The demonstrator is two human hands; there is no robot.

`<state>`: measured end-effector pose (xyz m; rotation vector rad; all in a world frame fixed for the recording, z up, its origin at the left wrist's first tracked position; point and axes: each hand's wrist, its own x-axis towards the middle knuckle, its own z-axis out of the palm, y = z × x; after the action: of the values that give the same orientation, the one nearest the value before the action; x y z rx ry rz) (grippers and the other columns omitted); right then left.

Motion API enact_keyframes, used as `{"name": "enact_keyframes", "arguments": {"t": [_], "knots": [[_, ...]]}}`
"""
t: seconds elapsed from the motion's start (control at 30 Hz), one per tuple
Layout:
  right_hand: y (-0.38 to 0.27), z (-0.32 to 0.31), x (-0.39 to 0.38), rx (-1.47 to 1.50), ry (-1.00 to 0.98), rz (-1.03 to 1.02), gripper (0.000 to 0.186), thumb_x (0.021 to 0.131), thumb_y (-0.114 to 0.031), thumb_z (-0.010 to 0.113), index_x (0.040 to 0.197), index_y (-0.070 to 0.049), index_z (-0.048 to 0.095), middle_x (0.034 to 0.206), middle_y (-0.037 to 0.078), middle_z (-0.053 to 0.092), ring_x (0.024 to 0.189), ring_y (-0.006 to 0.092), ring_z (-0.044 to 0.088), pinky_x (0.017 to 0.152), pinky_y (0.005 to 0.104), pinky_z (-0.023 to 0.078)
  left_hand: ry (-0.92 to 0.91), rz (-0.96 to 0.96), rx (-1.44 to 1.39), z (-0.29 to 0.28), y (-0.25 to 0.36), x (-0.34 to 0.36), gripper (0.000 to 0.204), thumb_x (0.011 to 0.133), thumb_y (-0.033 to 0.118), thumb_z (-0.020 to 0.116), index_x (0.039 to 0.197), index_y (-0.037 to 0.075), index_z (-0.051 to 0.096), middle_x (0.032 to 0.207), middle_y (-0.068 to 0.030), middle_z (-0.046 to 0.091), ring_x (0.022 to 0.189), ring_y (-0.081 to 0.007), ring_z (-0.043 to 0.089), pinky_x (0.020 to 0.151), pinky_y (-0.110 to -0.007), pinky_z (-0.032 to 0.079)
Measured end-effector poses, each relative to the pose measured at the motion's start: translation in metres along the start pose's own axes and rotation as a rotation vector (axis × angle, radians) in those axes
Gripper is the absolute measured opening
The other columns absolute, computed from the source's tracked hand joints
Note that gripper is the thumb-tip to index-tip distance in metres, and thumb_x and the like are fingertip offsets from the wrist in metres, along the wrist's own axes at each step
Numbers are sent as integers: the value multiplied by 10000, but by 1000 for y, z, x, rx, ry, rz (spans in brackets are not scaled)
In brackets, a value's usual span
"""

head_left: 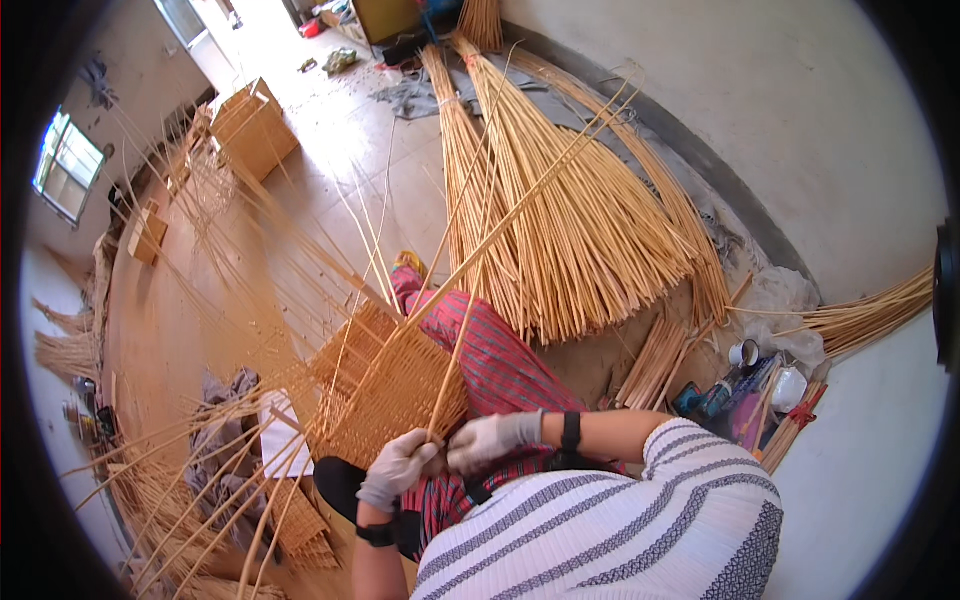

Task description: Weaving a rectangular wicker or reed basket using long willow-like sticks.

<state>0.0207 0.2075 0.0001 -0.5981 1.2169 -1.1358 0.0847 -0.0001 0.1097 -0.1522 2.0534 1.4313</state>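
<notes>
In my lap rests a partly woven wicker basket (385, 412), tilted, with long loose rods rising from it. My left hand (402, 462), in a white knit glove, is closed at the basket's near edge around the lower end of a thick wicker rod (456, 362). Right beside it is my right hand (492, 441), gloved too, its fingers curled in toward the left fingertips. Whatever the right fingers pinch is hidden behind them.
Large bundles of peeled rods (560, 215) lie on the floor ahead. At the right are a cordless drill (712, 400), a roll of tape (743, 353) and wooden strips (652, 362). Loose rods (180, 520) spread at the left. A wooden box (254, 130) stands farther off.
</notes>
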Motion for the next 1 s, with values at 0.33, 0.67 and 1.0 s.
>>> {"name": "enact_keyframes", "arguments": {"t": [0.33,0.67,1.0], "knots": [[-78,36,34,754,2,-304,583,1038,-556,471,1266,-55,662,1210,77,680,1124,171,635,984,338,525,1301,-56,984,-34,-123,-109,151,973,90,587,1054,67,713,1040,-143,649,1032,-314,592,891,-413,470],[-124,118,74,-293,-194,-828,313,1058,-341,539,1050,-71,696,1129,202,694,1245,311,625,898,374,544,1708,142,-219,-42,-161,-91,414,1060,281,494,1312,-47,507,1311,-281,580,1220,-354,547,1100,-426,439],[-137,170,101,-693,-267,-833,329,1008,-439,510,978,-135,632,1436,287,518,993,407,694,781,455,591,1381,371,-801,-50,-214,-88,317,1071,239,465,1222,-33,528,1227,-265,617,1099,-311,606,1006,-379,511]]}}
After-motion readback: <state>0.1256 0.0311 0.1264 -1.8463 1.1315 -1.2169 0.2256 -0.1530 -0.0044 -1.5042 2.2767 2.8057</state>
